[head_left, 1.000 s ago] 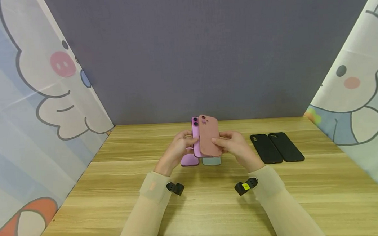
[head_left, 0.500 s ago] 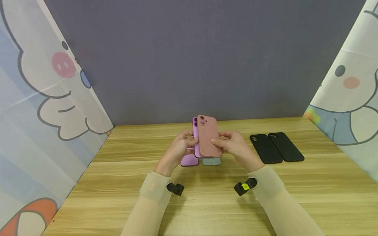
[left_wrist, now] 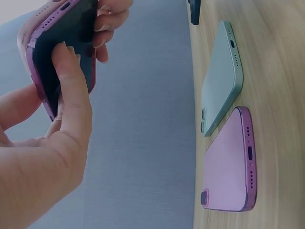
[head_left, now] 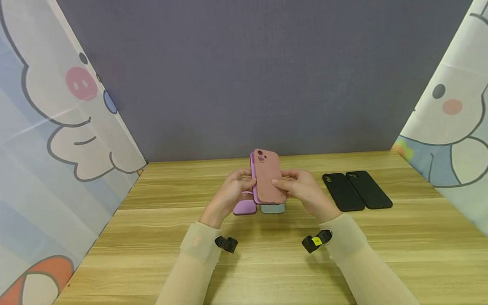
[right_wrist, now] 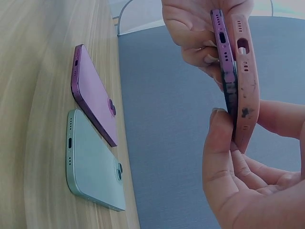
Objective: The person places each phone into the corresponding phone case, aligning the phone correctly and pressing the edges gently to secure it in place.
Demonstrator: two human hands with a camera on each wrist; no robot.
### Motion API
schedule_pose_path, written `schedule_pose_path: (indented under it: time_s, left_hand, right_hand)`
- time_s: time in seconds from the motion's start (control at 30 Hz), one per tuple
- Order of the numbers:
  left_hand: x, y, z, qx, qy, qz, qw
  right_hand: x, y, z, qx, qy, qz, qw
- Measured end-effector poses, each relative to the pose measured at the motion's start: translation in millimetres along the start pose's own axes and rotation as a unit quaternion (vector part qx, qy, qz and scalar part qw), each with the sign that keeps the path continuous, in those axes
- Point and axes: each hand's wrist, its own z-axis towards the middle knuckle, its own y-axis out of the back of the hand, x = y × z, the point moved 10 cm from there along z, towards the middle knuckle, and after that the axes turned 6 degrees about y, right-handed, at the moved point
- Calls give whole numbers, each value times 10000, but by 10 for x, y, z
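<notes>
Nearest, pale sleeves [head_left: 188,272] are slanting inward toward the grip, with black wrist cameras [head_left: 226,243] sitting at the inner cuffs. Ahead, the left hand [head_left: 232,186] is pinching a purple phone [right_wrist: 222,43], fingertips against its dark screen, while the right hand [head_left: 302,186] is clasping a pink case [head_left: 268,176], thumb lying across the back. The hands are facing each other, lifted clear of the table [head_left: 271,262].

The step in hand seems to be fitting phone into case: their right sides look to be meeting by the right fingertips, while the phone's left side is standing out past the case. The next move probably calls for lining up the camera openings and pressing that left side home.

Below the grip, another purple phone [right_wrist: 95,93] and a mint phone [right_wrist: 93,167] are lying back-up. Well right of it, one black case [head_left: 344,192] and a second black case [head_left: 369,189] are lying side by side. Beyond, a grey panel [head_left: 264,67] is standing.
</notes>
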Motion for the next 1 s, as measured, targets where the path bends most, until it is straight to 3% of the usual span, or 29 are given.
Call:
schedule_pose_path:
  time_s: [0.63,1.0]
  left_hand:
    - [-26,-27,-12,-7,105,-43,9999]
    - [-8,-29,-10,-113,124,308,9994]
  right_hand:
    - [30,-10,-10,23,44,122,9999]
    - [52,-25,-19,66,85,-37,9999]
